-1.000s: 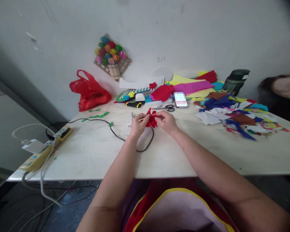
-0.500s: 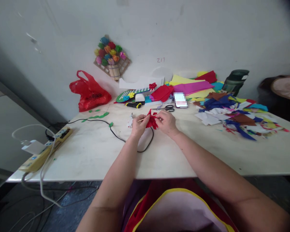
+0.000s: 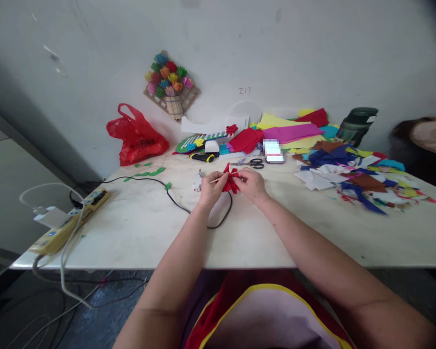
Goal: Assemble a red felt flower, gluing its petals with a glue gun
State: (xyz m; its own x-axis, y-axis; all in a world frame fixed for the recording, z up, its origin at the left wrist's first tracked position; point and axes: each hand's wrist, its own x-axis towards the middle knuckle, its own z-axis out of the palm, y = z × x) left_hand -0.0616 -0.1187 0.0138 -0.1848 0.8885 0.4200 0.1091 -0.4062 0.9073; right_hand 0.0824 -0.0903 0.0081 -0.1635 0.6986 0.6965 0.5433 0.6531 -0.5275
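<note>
My left hand (image 3: 210, 190) and my right hand (image 3: 252, 184) meet over the middle of the white table (image 3: 138, 232). Between them is a red paper flower (image 3: 229, 180) on a thin wooden stick (image 3: 215, 180). The left hand pinches the stick. Fingers of the right hand press on the red paper. A black cable (image 3: 174, 201) loops on the table right under the hands. A small white glue gun (image 3: 196, 182) lies just left of the left hand.
Scissors (image 3: 253, 164), a yellow-black cutter (image 3: 202, 157) and coloured paper sheets (image 3: 287, 132) lie behind the hands. Paper scraps (image 3: 352, 177) cover the right side. A red plastic bag (image 3: 137, 137) is at the back left, a power strip (image 3: 70, 223) at the left edge, a dark bottle (image 3: 356, 126) at the back right.
Both hands stay together on the red flower, with small finger shifts on the paper. The view has shifted slightly.
</note>
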